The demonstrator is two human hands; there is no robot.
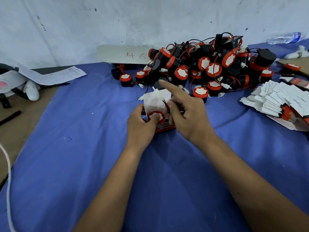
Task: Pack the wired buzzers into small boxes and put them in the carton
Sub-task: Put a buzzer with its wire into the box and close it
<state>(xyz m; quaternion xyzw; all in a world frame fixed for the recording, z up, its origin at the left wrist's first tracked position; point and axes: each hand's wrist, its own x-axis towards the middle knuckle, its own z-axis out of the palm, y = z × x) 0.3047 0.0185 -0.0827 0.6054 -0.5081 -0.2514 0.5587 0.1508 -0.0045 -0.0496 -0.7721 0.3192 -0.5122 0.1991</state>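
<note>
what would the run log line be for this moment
step: boxing buzzer | left hand: holds small box, thumb on buzzer | right hand: tucking wire | flaps: open

I'm looking at a small packing workshop, plain and makeshift. A table under a blue cloth [66, 164] stands against a scuffed white wall [150, 19]. A heap of buzzers [209, 67] lies along the far edge, flat unfolded boxes [275, 104] are stacked at the right edge, and a printed sheet [55, 76] rests near the left edge.

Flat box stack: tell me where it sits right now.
In the head view, the flat box stack lies at the right edge on the blue cloth, just right of the buzzer pile.
</note>
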